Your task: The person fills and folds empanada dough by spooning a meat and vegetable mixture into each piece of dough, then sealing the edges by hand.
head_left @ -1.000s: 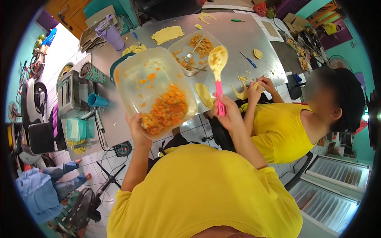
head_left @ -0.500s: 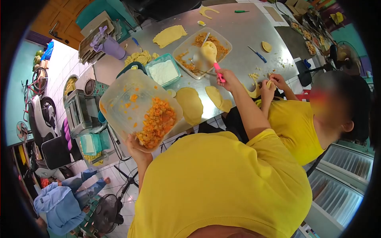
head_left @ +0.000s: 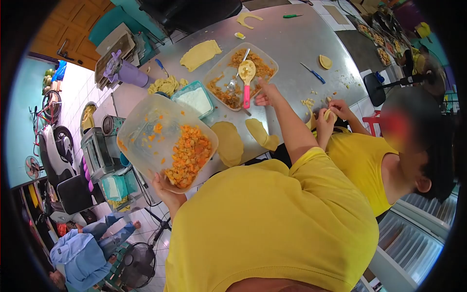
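My left hand grips the near edge of a translucent plastic container, which is tilted. Diced orange filling is heaped along its right side. My right hand is open, with nothing in it, beside the rim of a second plastic container on the table. A serving spoon with a pink handle lies in that container, its handle over the near rim. A metal spoon rests there too, among brownish-orange filling. Flat dough pieces lie near the table's edge.
A teal-edged tub of white powder stands between the containers. Beyond lie a dough sheet and a purple tumbler. To the right, a co-worker's hands hold dough near a blue-handled tool. A pasta machine stands left.
My right hand has let go of the pink-handled spoon and drawn slightly back to the right. The spoon now lies in the far container. My left hand still holds the tilted container.
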Motion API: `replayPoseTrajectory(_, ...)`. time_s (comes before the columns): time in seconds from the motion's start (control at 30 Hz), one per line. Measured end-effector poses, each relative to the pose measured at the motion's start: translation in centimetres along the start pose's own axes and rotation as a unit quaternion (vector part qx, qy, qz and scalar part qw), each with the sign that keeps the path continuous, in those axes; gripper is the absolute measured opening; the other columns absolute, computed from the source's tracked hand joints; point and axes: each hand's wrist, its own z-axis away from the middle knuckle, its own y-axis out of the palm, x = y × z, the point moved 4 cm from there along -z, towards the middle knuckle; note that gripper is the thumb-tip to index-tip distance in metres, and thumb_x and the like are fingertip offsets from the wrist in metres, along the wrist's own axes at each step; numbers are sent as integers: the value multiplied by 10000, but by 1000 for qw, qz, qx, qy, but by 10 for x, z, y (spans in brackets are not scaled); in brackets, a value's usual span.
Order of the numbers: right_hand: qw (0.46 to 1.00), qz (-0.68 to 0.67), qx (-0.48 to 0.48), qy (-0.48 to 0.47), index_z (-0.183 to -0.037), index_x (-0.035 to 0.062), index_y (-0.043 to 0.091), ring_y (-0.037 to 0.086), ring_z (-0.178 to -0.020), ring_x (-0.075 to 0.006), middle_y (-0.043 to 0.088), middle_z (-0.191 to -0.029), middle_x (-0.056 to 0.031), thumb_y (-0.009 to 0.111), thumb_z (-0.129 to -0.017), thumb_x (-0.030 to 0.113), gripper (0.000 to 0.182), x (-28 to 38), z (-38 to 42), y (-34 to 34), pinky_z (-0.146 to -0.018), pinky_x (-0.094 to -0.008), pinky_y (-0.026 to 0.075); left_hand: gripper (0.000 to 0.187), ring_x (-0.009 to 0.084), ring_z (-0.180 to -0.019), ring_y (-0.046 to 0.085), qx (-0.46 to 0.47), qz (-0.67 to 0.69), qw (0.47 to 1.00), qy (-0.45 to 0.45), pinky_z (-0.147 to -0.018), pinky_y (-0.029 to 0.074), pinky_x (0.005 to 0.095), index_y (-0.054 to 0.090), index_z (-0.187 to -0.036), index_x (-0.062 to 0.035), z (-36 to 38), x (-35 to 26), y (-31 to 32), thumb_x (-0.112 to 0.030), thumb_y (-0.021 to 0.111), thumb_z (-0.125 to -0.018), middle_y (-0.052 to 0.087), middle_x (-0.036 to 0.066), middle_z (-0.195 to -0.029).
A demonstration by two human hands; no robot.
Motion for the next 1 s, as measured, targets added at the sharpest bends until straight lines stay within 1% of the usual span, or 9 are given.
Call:
replayPoseTrajectory(0.07,997,-64,53,4,-1042,-92,397,614,-596,-339,566,-783,-215,476,-866,316,451,-14,-30,7,-518,-398,552,630,319,-1197,362,8,29,999,-35,-976,323,441,247,-1324,-90,-5,8,-12,-389,492,-825,360,171,-1288)
replayPoseTrajectory(0.13,992,-103,72,-14,-1054,-100,383,614,-603,-361,561,-811,-228,456,-852,230,394,-17,-39,14,-521,-393,556,631,322,-1199,360,14,57,996,-69,-978,320,440,252,-1324,-87,-4,9,-4,-390,492,-825,361,170,-1289)
replayPoseTrajectory(0.2,985,-143,91,-29,-1066,-108,368,613,-610,-382,557,-840,-241,436,-837,143,347,-21,-36,18,-523,-388,561,623,321,-1201,360,-19,3,1000,-19,-977,319,439,268,-1324,-82,1,3,6,-390,487,-828,372,166,-1282)
replayPoseTrajectory(0.3,974,-222,49,-27,-1057,-57,411,597,-514,-301,514,-671,-151,389,-781,9,284,-25,-19,-2,-486,-434,561,596,298,-1186,376,7,-22,1000,12,-968,328,424,273,-1325,-98,-3,-10,31,-354,490,-832,390,147,-1263)
replayPoseTrajectory(0.4,966,-250,52,-33,-948,-48,422,533,-425,-242,455,-612,-93,405,-762,-6,192,-49,-12,-35,-450,-393,553,596,288,-1203,362,42,-59,997,40,-982,303,412,287,-1327,-92,-33,-14,39,-363,485,-834,371,118,-1309)
replayPoseTrajectory(0.47,965,-258,50,-15,-892,-8,420,535,-468,-252,487,-679,-127,423,-770,29,127,-69,18,-52,-380,-282,463,580,245,-1146,410,47,-68,992,99,-956,338,384,249,-1328,-124,-43,-23,72,-241,513,-825,424,101,-1228)
replayPoseTrajectory(0.6,943,-325,-27,-69,-943,36,430,501,-504,-157,454,-653,-41,432,-768,16,176,-81,93,-73,-380,-226,420,586,223,-1152,405,113,-99,977,152,-974,314,344,242,-1322,-99,-83,-13,136,-194,526,-818,410,107,-1245)
replayPoseTrajectory(0.9,919,-359,-54,-156,-1237,34,322,516,-486,-102,535,-717,-32,449,-748,14,506,-69,196,-106,-371,-211,431,803,255,-1174,370,89,-60,994,23,-955,344,363,34,-1400,-106,-127,83,244,-226,556,-802,325,149,-1314)
replayPoseTrajectory(1.0,914,-359,-45,-182,-1283,-13,251,567,-514,-147,545,-805,-85,405,-732,-28,573,-73,208,-115,-438,-319,553,853,276,-1188,363,68,-33,996,-45,-934,385,390,-5,-1407,-135,-134,144,262,-250,573,-790,306,172,-1329)
